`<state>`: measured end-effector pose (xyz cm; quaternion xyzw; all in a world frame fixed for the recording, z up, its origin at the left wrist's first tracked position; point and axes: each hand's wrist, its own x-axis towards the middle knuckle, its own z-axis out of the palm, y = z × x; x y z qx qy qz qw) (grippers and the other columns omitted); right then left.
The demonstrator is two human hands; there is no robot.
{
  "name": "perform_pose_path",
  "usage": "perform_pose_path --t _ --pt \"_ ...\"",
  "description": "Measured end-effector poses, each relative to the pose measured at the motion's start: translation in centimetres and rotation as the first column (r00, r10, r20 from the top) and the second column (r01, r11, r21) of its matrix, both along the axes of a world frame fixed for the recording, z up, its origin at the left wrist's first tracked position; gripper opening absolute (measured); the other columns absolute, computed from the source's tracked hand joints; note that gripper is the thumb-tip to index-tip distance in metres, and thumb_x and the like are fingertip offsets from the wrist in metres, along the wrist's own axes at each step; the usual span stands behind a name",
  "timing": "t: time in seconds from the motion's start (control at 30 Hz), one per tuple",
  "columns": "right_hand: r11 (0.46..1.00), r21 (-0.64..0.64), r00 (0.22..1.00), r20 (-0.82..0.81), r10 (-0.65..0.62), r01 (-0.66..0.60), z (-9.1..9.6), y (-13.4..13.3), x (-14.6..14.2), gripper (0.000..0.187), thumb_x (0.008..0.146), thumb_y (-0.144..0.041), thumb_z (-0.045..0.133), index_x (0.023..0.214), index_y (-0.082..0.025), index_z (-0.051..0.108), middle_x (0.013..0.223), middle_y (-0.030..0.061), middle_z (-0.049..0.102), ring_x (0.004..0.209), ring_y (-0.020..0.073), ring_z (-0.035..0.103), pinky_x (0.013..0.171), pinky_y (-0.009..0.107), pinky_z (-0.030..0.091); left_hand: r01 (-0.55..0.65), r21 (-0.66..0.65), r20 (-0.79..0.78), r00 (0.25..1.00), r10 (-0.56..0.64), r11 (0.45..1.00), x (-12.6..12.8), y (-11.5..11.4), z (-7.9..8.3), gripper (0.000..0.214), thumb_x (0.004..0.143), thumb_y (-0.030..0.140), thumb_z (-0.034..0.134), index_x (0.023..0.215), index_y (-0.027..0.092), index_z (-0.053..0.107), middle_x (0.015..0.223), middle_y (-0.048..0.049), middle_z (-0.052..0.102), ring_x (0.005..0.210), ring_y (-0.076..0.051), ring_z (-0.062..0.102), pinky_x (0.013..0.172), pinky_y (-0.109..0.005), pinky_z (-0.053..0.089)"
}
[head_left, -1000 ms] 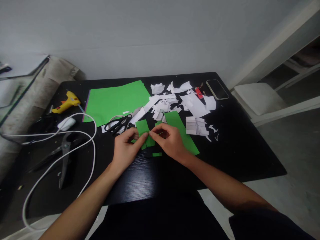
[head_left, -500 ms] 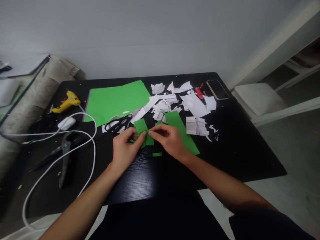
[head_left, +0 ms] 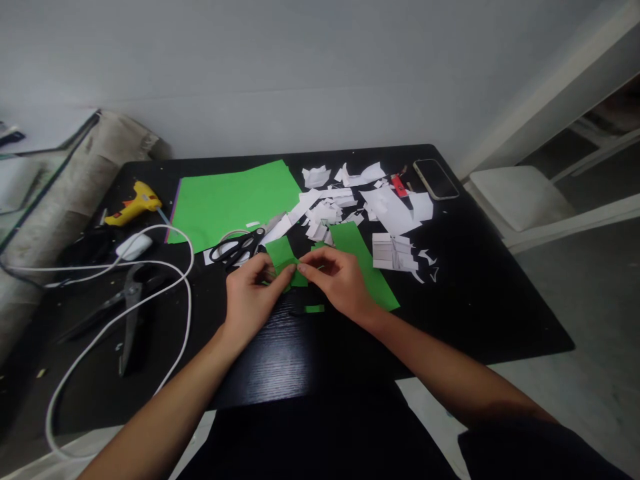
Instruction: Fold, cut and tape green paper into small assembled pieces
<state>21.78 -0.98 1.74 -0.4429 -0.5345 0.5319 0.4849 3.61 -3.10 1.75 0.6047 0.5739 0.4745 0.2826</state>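
Green paper piece is off the tabletop, over roughly its middle, in both hands. Left hand: clamped on it, thumb in front, fingers behind. Right hand: thumb and index tips together on the piece's right edge, nearly touching the left thumb. Fold detail too small to read.

Small green strip lies just below the hands, toward the near edge. Green sheet sits partly under the right hand, on the right-edge side. Black-handled scissors just beyond the left hand, beside the large green sheets, which run toward the far edge.

White paper scraps spread from center to far edge, red item among them. Phone at far right corner. Yellow glue gun near far left corner. White cable loops along the left side, crossing over dark shears, blades spread.
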Motion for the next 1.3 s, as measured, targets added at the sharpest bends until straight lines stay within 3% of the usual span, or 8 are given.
perform_pose_path --t 0.37,0.5,0.7,0.93,1.13,1.3 --pt "0.999 0.046 0.999 -0.039 -0.001 0.003 0.3 -0.5 -0.2 0.017 0.09 -0.039 0.08 0.091 -0.022 0.08 0.089 0.0048 0.08 0.08 0.0202 0.074 0.077 0.038 0.061 -0.025 -0.026 0.056 0.998 0.026 0.999 0.1 0.0 0.0 0.021 0.086 0.036 0.082 0.081 0.019 0.071 0.071 0.0022 0.067 0.059 -0.011 0.052 0.055 -0.024 0.041" --pt "1.0 0.015 0.999 -0.05 0.016 -0.015 0.4 -0.3 -0.2 0.018 0.085 -0.039 0.085 0.09 -0.023 0.079 0.09 0.0041 0.08 0.084 0.0203 0.074 0.08 0.038 0.062 -0.021 -0.063 0.089 0.996 0.027 0.998 0.2 0.0 0.3 0.021 0.085 0.037 0.083 0.081 0.018 0.073 0.07 0.0021 0.066 0.058 -0.01 0.052 0.054 -0.023 0.04" --pt "0.998 -0.048 0.997 -0.079 0.022 -0.026 0.1 0.0 -0.3 0.031 0.077 -0.045 0.092 0.091 -0.024 0.075 0.091 0.0026 0.078 0.086 0.0204 0.073 0.083 0.038 0.063 0.111 -0.097 0.205 0.975 -0.089 0.989 0.5 0.1 0.9 0.019 0.087 0.038 0.079 0.09 0.019 0.079 0.076 -0.0013 0.072 0.068 -0.015 0.061 0.059 -0.024 0.048" --pt "0.998 -0.059 0.997 -0.069 0.026 -0.03 -0.2 0.2 -0.1 0.032 0.078 -0.048 0.091 0.091 -0.024 0.073 0.092 0.0024 0.077 0.087 0.0203 0.073 0.084 0.038 0.063 0.215 -0.102 0.244 0.952 -0.185 0.971 0.4 0.1 1.3 0.022 0.093 0.039 0.072 0.084 0.019 0.075 0.071 -0.001 0.067 0.063 -0.015 0.058 0.058 -0.025 0.047" --pt "0.998 -0.05 0.997 -0.073 0.021 -0.024 -0.3 0.1 -0.3 0.033 0.079 -0.049 0.09 0.091 -0.024 0.073 0.093 0.0036 0.078 0.089 0.0211 0.075 0.088 0.041 0.064 0.17 -0.147 0.239 0.962 -0.132 0.974 0.4 0.3 1.2 0.032 0.089 0.042 0.078 0.07 0.019 0.068 0.061 0.0022 0.058 0.057 -0.012 0.053 0.053 -0.024 0.041" --pt "0.987 -0.123 0.991 -0.095 0.096 -0.107 -0.4 0.1 -0.3 0.038 0.074 -0.046 0.095 0.093 -0.022 0.072 0.092 0.0036 0.078 0.089 0.0211 0.076 0.089 0.041 0.065 0.127 -0.202 0.295 0.953 -0.064 0.971 0.1 0.6 1.5 0.035 0.088 0.045 0.08 0.068 0.018 0.069 0.061 0.0013 0.062 0.056 -0.012 0.056 0.054 -0.023 0.044"
